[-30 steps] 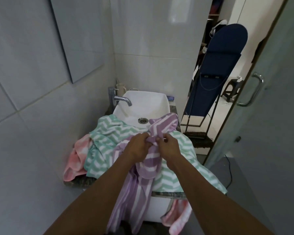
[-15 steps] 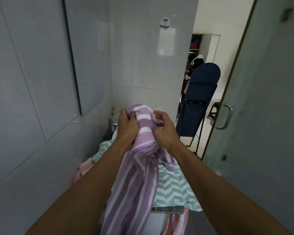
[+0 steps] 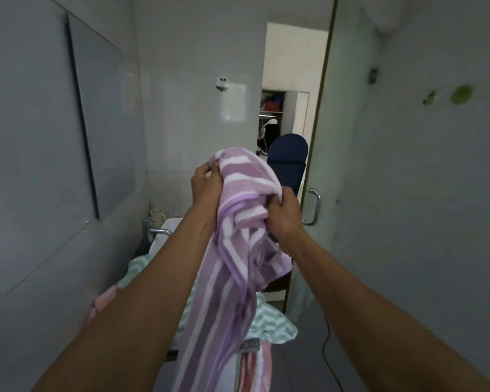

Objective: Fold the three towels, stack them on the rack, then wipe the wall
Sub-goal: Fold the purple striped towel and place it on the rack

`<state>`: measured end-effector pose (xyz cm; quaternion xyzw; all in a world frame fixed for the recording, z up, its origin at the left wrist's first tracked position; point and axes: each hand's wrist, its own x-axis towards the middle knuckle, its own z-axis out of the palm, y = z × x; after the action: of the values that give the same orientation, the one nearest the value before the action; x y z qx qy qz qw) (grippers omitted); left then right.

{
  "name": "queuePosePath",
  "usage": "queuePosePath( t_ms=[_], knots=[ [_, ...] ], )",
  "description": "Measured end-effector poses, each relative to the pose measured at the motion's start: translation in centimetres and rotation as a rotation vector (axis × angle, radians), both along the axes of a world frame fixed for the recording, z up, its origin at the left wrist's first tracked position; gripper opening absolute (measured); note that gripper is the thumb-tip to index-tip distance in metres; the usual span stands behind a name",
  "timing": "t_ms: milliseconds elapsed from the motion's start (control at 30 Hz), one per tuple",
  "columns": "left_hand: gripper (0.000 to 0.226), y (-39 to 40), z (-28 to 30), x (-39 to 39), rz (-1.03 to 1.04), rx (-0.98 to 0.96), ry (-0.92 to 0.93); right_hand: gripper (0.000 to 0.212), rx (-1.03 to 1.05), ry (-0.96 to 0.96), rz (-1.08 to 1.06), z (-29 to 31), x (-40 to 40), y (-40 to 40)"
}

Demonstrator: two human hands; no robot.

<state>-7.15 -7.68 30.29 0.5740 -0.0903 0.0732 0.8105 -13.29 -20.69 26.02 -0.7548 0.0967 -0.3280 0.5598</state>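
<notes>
A purple and white striped towel [image 3: 232, 267] hangs bunched in front of me, lifted to chest height. My left hand [image 3: 205, 183] grips its top edge on the left. My right hand [image 3: 283, 212] grips the bunched cloth a little lower on the right. Below, a green and white zigzag towel [image 3: 272, 323] lies over the sink counter. A pink towel [image 3: 104, 304] shows at the counter's left, and pink cloth [image 3: 256, 369] hangs off the front. No rack is in view.
A tiled wall [image 3: 26, 165] with a mirror [image 3: 102, 131] runs along the left. The tap [image 3: 156, 230] and basin edge sit behind my left arm. A glass door with a metal handle [image 3: 314, 206] stands on the right, a dark blue ironing board [image 3: 287, 162] beyond it.
Both hands have lifted the purple towel up off the pile on the counter and spread slightly apart. My view has tilted upward, so the sink sits lower in frame.
</notes>
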Motion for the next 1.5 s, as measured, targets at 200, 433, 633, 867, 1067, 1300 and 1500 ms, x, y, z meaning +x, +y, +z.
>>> queuePosePath(
  t_ms=[200, 433, 633, 867, 1067, 1300, 1500],
  knots=[
    [0.073, -8.8, 3.1, -13.5, -0.436, 0.081, -0.307, 0.024, 0.295, -0.220, -0.284, 7.6, -11.0, -7.1],
    [0.039, -18.7, 3.3, -30.8, -0.457, 0.046, -0.364, 0.019, 0.254, -0.302, -0.237, 10.8, -33.1, -14.9],
    [0.032, -26.6, 2.4, -43.8, -0.394, -0.135, -0.147, 0.056, -0.103, -0.041, -0.179, 7.6, -52.8, -20.0],
    [0.032, -33.4, 2.7, -56.5, -0.535, -0.172, -0.070, 0.037, -0.314, 0.100, -0.604, 3.7, -68.3, -24.2],
    [0.057, -37.3, 1.9, -63.1, -0.811, 0.021, -0.079, 0.011, -0.205, -0.075, -0.886, 5.3, -74.0, -25.8],
    [0.114, -38.4, 1.3, -67.7, -1.162, 0.474, -0.407, 0.014, 0.047, -0.329, -1.026, 10.5, -78.0, -25.8],
    [0.027, -37.6, 2.5, -69.4, -1.503, 0.167, -0.644, 0.015, 0.016, -0.130, -1.063, 11.2, -78.8, -25.7]
  ],
)
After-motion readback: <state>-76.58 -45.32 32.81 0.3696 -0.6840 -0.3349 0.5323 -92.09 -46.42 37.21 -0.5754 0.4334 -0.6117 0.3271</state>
